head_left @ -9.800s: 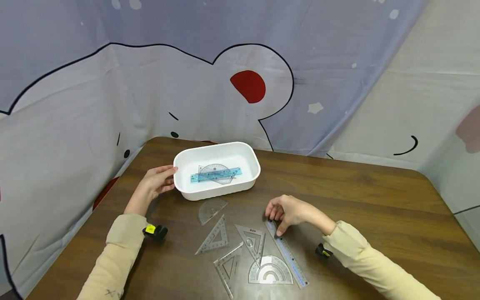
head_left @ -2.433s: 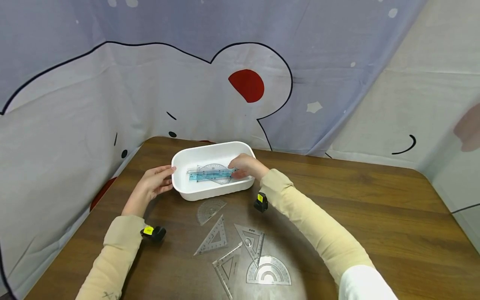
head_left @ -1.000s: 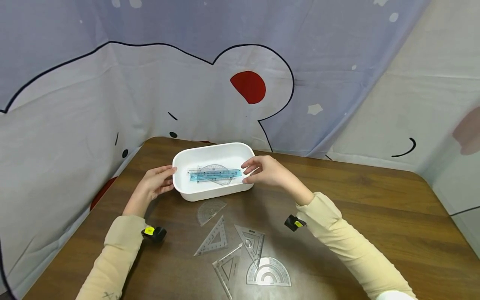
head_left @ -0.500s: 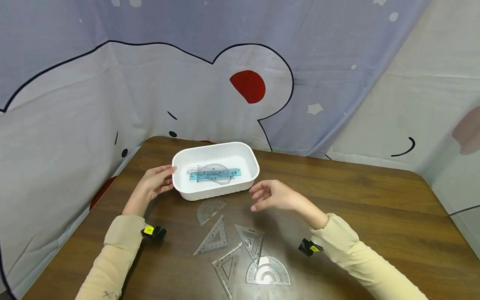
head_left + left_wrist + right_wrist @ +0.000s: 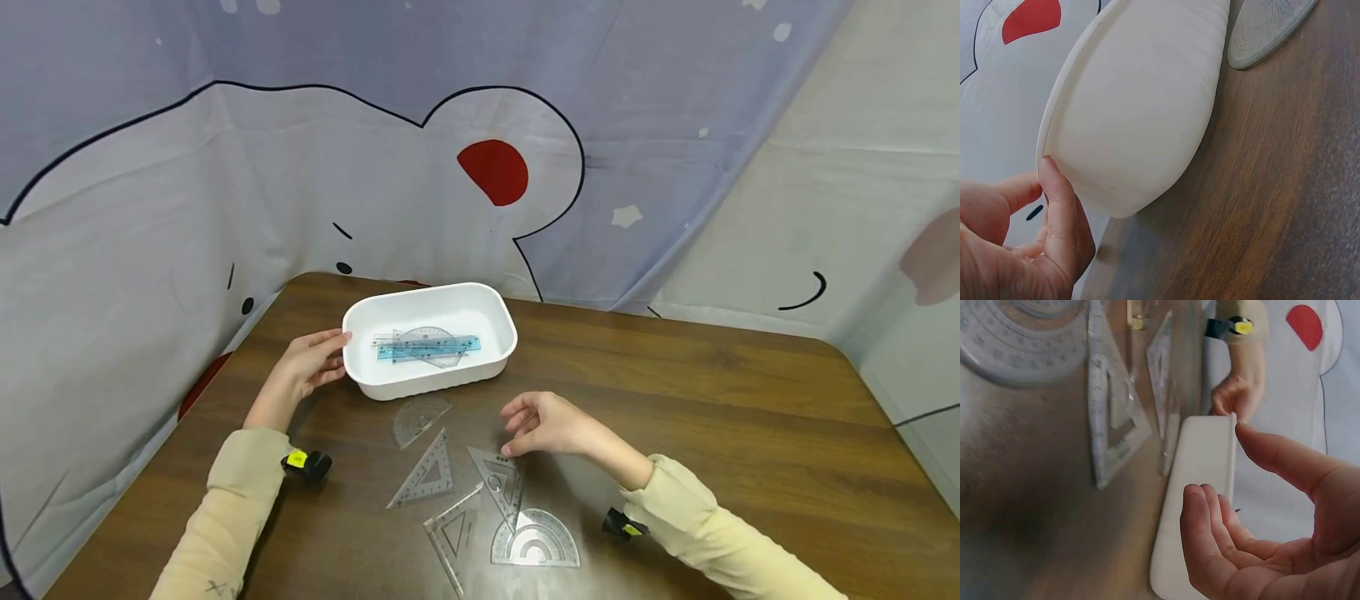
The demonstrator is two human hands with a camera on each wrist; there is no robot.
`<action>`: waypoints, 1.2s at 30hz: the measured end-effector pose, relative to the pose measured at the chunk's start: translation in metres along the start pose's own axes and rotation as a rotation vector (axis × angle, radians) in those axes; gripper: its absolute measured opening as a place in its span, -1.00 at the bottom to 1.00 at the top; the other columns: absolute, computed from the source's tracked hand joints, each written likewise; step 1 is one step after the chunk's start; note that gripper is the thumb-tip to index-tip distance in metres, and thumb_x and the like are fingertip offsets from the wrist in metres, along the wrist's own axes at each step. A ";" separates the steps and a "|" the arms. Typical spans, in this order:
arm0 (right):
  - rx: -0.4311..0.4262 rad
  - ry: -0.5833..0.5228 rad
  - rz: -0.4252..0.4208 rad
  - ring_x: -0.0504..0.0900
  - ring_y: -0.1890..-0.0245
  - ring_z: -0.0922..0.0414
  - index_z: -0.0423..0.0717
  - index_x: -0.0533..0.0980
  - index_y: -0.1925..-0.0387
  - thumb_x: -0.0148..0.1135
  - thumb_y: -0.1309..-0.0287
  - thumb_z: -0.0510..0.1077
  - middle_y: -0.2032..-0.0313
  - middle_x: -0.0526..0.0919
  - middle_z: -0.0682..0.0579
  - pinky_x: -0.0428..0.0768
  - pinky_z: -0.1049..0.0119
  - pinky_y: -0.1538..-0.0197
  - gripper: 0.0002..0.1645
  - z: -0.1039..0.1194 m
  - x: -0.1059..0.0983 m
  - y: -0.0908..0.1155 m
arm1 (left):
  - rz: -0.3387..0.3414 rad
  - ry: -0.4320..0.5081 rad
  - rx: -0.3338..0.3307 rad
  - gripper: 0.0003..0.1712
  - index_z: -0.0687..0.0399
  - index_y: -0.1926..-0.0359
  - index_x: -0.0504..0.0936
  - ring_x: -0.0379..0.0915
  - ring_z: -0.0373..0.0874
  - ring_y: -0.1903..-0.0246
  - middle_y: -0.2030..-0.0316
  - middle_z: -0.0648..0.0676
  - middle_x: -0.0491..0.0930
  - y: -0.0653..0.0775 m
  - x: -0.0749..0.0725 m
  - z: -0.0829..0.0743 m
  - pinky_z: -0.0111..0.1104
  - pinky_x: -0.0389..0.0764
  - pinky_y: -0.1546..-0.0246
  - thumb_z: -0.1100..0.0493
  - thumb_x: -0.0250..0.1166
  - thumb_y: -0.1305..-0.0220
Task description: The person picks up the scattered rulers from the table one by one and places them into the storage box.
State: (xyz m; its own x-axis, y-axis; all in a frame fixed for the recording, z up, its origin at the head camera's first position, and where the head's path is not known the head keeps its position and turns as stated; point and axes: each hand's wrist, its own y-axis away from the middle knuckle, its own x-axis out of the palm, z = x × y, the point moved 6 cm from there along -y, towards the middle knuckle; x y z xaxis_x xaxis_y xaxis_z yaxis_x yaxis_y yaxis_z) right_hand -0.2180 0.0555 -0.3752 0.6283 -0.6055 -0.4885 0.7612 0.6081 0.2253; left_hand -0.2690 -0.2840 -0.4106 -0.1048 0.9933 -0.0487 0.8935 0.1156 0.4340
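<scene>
My left hand (image 5: 306, 367) holds the left end of a white plastic tray (image 5: 420, 388), its fingertips at the rim in the left wrist view. Inside lie blue rulers (image 5: 401, 349), overlapping clear pieces including a protractor (image 5: 427, 331). Thumb and fingers apart, with nothing between them, my right hand (image 5: 551, 427) hovers at the top corner of a clear set square (image 5: 517, 483). That set square overlaps a clear protractor (image 5: 551, 546) on the table. Left of it lie another set square (image 5: 447, 478) and a third triangle (image 5: 446, 543). A smaller protractor (image 5: 415, 421) rests before the tray.
The brown wooden table (image 5: 712, 400) stretches right of the tray. A printed curtain (image 5: 315, 183) hangs along the back and sides. Each wrist wears a small black camera, the left one (image 5: 318, 467) beside the triangles.
A clear ruler left the table's right side for the tray in my right hand. The right hand then let go and came back toward the set squares. My left hand stayed on the tray.
</scene>
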 end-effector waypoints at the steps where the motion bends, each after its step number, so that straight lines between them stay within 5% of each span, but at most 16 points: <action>1: 0.001 0.010 -0.004 0.66 0.29 0.15 -0.47 0.45 0.04 0.43 0.14 -0.31 0.21 0.63 -0.27 0.68 0.38 0.18 -0.42 -0.001 0.002 0.000 | -0.001 -0.001 0.000 -0.23 0.17 -0.46 0.09 0.45 -0.37 0.51 0.36 -0.11 0.47 0.000 0.000 0.000 -0.59 0.65 0.44 0.02 0.17 -0.37; 14: 0.070 0.304 -0.124 0.56 0.31 0.16 -0.17 0.56 0.21 0.66 0.48 -0.11 0.35 0.63 0.05 0.57 0.33 0.16 -0.35 -0.018 0.025 0.008 | 0.002 -0.008 -0.004 -0.23 0.16 -0.46 0.09 0.45 -0.37 0.50 0.33 -0.10 0.47 0.002 0.001 -0.002 -0.59 0.65 0.43 0.02 0.17 -0.37; 24: -0.052 0.528 -0.244 0.44 0.19 0.02 -0.26 0.51 0.23 0.69 0.60 0.04 0.26 0.56 -0.07 0.47 0.09 0.01 -0.19 -0.011 0.041 0.016 | -0.006 -0.012 -0.007 -0.23 0.16 -0.46 0.09 0.45 -0.37 0.50 0.32 -0.10 0.47 0.000 0.000 0.000 -0.59 0.65 0.42 0.01 0.17 -0.37; 36: 0.015 0.527 -0.172 0.37 0.28 0.03 -0.23 0.50 0.30 0.70 0.59 -0.05 0.36 0.47 -0.02 0.44 0.14 0.13 -0.28 -0.010 0.044 0.011 | 0.003 0.006 -0.001 -0.24 0.19 -0.46 0.08 0.45 -0.38 0.52 0.39 -0.14 0.49 0.001 0.001 -0.001 -0.60 0.64 0.45 0.05 0.15 -0.38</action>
State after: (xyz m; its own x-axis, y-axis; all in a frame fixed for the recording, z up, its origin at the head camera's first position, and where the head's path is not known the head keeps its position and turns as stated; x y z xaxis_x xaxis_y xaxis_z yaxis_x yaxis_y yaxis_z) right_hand -0.1841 0.0405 -0.4023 0.3321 -0.3541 -0.8742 0.8505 0.5133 0.1152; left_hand -0.2685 -0.2830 -0.4089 -0.1046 0.9937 -0.0415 0.8934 0.1122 0.4349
